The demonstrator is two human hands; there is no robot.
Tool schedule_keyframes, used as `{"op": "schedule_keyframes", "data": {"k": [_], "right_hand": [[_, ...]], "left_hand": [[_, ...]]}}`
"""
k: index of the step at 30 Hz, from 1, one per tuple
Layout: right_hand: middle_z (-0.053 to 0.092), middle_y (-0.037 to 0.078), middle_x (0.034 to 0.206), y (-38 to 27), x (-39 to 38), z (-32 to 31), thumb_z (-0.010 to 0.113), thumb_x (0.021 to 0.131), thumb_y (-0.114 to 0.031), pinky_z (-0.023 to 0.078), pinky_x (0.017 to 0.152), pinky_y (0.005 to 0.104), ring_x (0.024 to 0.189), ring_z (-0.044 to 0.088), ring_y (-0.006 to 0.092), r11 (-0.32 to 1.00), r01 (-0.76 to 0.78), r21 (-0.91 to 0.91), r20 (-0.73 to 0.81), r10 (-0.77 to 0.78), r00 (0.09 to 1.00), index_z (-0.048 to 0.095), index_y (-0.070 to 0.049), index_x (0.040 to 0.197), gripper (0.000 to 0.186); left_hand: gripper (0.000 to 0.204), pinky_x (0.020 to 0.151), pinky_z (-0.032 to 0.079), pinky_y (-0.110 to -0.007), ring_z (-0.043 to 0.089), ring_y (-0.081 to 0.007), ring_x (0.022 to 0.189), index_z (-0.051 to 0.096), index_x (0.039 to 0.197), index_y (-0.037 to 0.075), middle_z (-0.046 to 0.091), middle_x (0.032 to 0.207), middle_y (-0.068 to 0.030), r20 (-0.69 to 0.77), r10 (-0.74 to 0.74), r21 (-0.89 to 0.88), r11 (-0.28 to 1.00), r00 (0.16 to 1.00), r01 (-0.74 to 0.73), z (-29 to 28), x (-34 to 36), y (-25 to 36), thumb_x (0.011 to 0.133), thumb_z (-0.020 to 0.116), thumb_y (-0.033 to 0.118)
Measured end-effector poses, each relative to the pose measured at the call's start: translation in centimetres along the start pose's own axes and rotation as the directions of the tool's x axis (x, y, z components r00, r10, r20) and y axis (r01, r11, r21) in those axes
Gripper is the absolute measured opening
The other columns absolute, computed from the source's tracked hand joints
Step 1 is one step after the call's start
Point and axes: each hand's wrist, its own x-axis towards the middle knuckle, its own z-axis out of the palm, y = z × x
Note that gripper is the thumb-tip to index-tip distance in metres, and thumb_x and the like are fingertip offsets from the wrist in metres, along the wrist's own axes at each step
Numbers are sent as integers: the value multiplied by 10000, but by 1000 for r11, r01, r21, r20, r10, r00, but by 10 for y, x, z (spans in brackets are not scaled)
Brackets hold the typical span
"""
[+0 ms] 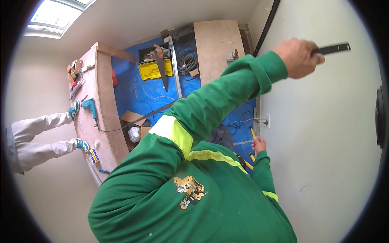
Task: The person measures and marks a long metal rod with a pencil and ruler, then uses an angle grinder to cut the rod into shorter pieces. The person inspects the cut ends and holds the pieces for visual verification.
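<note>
My left arm, in a green sleeve with a reflective band, reaches up and across to the right. My left hand (298, 58) is closed on a short flat black bar (334, 49), which sticks out past the fingers in front of the pale wall (320, 133). Lower down by the wall, my right hand (259, 144) is closed around a thin yellow bar (253, 133). I cannot make out what this bar belongs to; more yellow parts (247, 164) show below it, partly hidden by my jacket.
A plywood-topped bench (91, 125) at left carries a teal drill (90, 106) and small items. Another person's legs (44, 121) are beside it. A handsaw (160, 67) lies over an open toolbox (150, 71) on blue sheeting. Cables (188, 60) and a plywood panel (216, 48) lie beyond.
</note>
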Motion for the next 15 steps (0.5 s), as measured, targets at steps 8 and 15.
{"op": "schedule_keyframes", "data": {"k": [8,15], "right_hand": [[723,38,915,32,-61,43,731,1058,-236,553,557,316,694,686,142,984,-178,-1,71,178,982,731,-71,1259,260],[715,29,917,-36,-46,66,731,1062,-254,554,580,306,729,685,130,995,-90,-37,74,93,993,720,-47,1292,310]], "left_hand": [[469,898,603,-518,766,-422,958,748,1344,119,794,966,-188,156,8,-98,995,988,7,62,-5,-100,1120,577,493],[431,884,597,-537,761,-417,965,695,1412,174,783,939,-172,241,-45,-196,976,969,94,88,-2,-145,1109,618,470]]}}
